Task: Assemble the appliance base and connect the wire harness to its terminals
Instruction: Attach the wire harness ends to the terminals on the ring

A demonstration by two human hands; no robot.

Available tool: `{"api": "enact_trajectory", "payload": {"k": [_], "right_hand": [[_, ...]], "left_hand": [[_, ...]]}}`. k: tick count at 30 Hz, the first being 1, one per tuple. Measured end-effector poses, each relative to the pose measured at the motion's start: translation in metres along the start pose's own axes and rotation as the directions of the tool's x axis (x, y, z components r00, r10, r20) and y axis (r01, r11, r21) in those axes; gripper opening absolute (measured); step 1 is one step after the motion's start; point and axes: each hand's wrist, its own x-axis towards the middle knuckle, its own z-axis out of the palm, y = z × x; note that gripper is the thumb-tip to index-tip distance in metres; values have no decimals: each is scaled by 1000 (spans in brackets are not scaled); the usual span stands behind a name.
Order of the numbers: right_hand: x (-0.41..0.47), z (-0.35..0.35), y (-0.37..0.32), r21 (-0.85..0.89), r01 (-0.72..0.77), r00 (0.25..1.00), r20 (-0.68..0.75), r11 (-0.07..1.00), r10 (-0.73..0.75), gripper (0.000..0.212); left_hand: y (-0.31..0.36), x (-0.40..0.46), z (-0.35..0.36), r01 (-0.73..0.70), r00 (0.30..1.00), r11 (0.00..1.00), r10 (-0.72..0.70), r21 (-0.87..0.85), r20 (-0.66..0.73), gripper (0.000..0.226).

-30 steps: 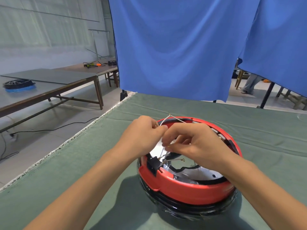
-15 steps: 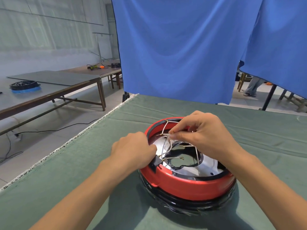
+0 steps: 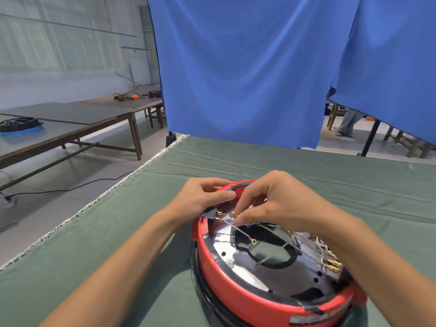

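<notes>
Centrally, on the green cloth-covered table, sits the appliance base — a round red housing over a black lower ring, its shiny metal plate facing up with a dark-rimmed opening in the middle. Left hand: fingers curled over the far-left rim of the base, thumb pressed along the red edge, just beyond the black terminal block set into that rim. Right hand: reaches across the base from the right, thumb and forefinger pinched together on a pale wire of the wire harness; the wire's brass connector lies just beside the fingertips, between them and the terminal block, near the block's brass pins. From the pinch the wire runs back over the metal plate, and a second lead ends in a small ring terminal above the central opening. More brass-tipped harness ends bunch at the base's right rim, beneath the right forearm. Beyond the base hangs a blue curtain; far to its left stands a long wooden workbench — on it, a dark round part on a blue ring.
</notes>
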Motion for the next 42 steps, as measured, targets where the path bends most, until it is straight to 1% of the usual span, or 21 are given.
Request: {"api": "enact_trajectory", "payload": {"k": [2, 4, 7, 10, 13, 16, 20, 24, 29, 33, 36, 42], "right_hand": [[4, 1, 4, 2, -26, 1000, 15, 1000, 26, 13], [7, 2, 7, 47, -52, 999, 14, 998, 51, 12], [8, 2, 9, 268, -86, 995, 71, 959, 69, 8], [7, -2, 10, 488, -75, 996, 69, 870, 47, 6], [6, -5, 10, 563, -73, 997, 52, 823, 53, 11], [5, -6, 10, 582, -77, 997, 49, 809, 59, 16], [4, -6, 11, 600, -80, 997, 44, 796, 67, 21], [2, -5, 11, 574, -99, 995, 46, 813, 88, 10], [-1, -5, 7, 532, -112, 994, 68, 839, 89, 8], [-1, -3, 9, 491, -116, 993, 80, 863, 87, 17], [-1, -3, 10, 482, -119, 992, 89, 868, 86, 19], [1, -3, 14, 452, -114, 992, 10, 885, 122, 13]], "left_hand": [[-3, 3, 4, -7, 999, 996, 3, -92, -36, 28], [-6, 5, 9, 4, 998, 980, -17, -197, -61, 27], [-9, 7, 14, 22, 995, 954, -49, -300, -83, 24], [-10, 7, 15, 27, 994, 936, -62, -352, -89, 19], [-9, 6, 15, 30, 994, 928, -67, -372, -87, 19], [-7, 4, 16, 42, 993, 920, -81, -389, -84, 21], [-6, 3, 17, 52, 992, 915, -94, -401, -86, 19], [-8, 3, 16, 49, 991, 922, -93, -385, -96, 18], [-8, 2, 16, 60, 988, 919, -109, -388, -105, 21], [-7, 1, 17, 71, 986, 920, -123, -386, -113, 22], [-7, 1, 17, 70, 985, 923, -124, -379, -119, 23], [-8, 1, 16, 57, 985, 925, -113, -376, -128, 21]]}}
